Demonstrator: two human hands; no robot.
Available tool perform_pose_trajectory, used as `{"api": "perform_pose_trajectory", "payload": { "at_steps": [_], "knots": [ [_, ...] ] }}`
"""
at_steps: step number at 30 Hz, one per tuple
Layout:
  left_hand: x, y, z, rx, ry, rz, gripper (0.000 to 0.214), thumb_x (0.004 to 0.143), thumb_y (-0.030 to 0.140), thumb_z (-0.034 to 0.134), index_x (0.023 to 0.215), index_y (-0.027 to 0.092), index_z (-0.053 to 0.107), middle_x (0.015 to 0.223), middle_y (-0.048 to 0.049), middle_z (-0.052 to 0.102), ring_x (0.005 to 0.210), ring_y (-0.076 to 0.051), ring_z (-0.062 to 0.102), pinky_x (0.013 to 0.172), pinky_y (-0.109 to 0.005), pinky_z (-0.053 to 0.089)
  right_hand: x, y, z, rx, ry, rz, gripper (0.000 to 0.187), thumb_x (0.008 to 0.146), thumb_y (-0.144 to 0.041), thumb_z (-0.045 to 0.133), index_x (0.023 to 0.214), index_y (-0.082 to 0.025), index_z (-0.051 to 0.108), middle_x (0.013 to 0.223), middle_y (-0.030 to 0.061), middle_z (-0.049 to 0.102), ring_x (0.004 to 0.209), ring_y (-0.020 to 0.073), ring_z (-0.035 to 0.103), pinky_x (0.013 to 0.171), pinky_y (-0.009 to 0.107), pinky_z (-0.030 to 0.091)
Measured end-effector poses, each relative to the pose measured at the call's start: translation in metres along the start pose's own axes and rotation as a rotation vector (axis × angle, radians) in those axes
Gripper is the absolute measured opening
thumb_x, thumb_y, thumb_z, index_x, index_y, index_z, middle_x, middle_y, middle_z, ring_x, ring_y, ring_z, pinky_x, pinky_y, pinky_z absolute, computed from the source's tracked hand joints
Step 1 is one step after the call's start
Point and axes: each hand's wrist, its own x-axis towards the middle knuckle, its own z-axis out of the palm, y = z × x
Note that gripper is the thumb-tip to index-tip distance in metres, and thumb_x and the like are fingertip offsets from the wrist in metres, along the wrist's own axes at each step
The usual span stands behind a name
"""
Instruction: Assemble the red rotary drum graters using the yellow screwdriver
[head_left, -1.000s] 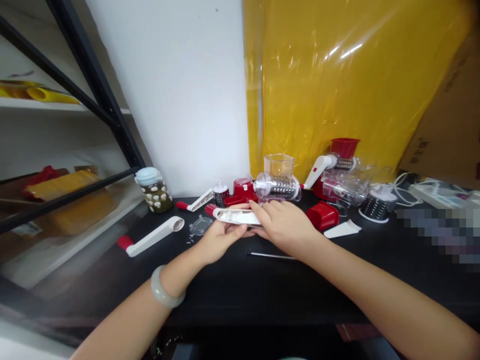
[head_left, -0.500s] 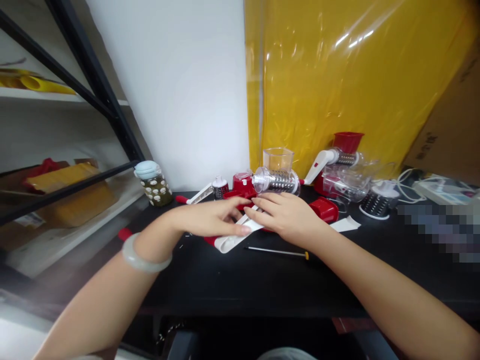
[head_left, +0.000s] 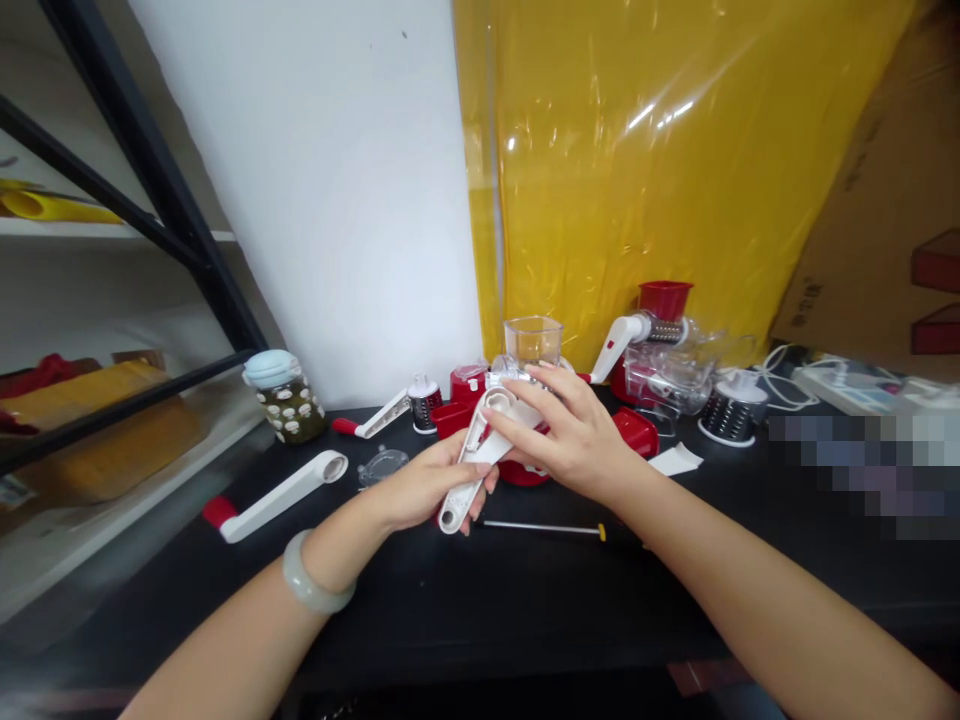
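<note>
My left hand (head_left: 429,482) is closed around a white crank handle (head_left: 454,503), its hollow underside turned up toward me. My right hand (head_left: 576,432) pinches a flat white strip (head_left: 504,442), which looks like the handle's cover, angled against the handle's upper half. Whether the strip is seated in the handle is hard to tell. Below the hands lies a thin metal rod (head_left: 540,527) with a yellow end. Right behind them stands a rotary grater (head_left: 532,342) with a clear hopper, partly hidden by my right fingers.
Another crank handle (head_left: 285,497) with a red knob lies at left, near a clear round part (head_left: 382,465). Behind are a smaller crank (head_left: 384,415), a grater drum (head_left: 425,403) and a lidded jar (head_left: 285,398). A second grater (head_left: 660,355), a drum (head_left: 735,408) and a white strip (head_left: 676,460) sit at right.
The crank handle has turned upright with its hollow side facing me, and the white strip now shows at an angle to it. My left arm has shifted right, uncovering the other crank.
</note>
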Motion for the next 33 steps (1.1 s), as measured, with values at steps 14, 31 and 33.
{"api": "perform_pose_trajectory", "payload": {
  "at_steps": [14,31,33],
  "knots": [
    [-0.006,-0.02,0.022,0.361,0.306,0.257,0.037,0.091,0.042,0.061,0.118,0.023,0.045,0.073,0.0023,0.059,0.054,-0.012,0.059,0.049,-0.024,0.053,0.01,-0.033,0.027,1.424,0.005,1.266,0.046,0.077,-0.061,0.068,0.089,-0.019,0.055,0.057,-0.0065,0.052,0.044,0.0065,0.041,0.042,0.021,0.033],
    [-0.004,-0.036,-0.003,0.45,0.279,0.641,0.066,0.084,0.057,0.065,0.136,0.023,0.043,0.115,-0.0079,0.06,0.103,-0.026,0.058,0.092,-0.035,0.049,0.007,-0.045,0.012,1.379,-0.329,0.91,0.033,0.081,-0.049,0.07,0.075,-0.017,0.067,0.071,-0.0009,0.059,0.045,0.0069,0.051,0.041,0.02,0.043],
    [-0.003,-0.038,-0.003,0.503,0.26,0.685,0.062,0.086,0.054,0.064,0.135,0.022,0.044,0.114,-0.0083,0.06,0.102,-0.025,0.059,0.091,-0.036,0.049,0.007,-0.043,0.013,1.377,-0.348,0.906,0.036,0.081,-0.051,0.07,0.071,-0.016,0.066,0.068,-0.0012,0.058,0.044,0.0072,0.052,0.041,0.02,0.042]
  ]
}}
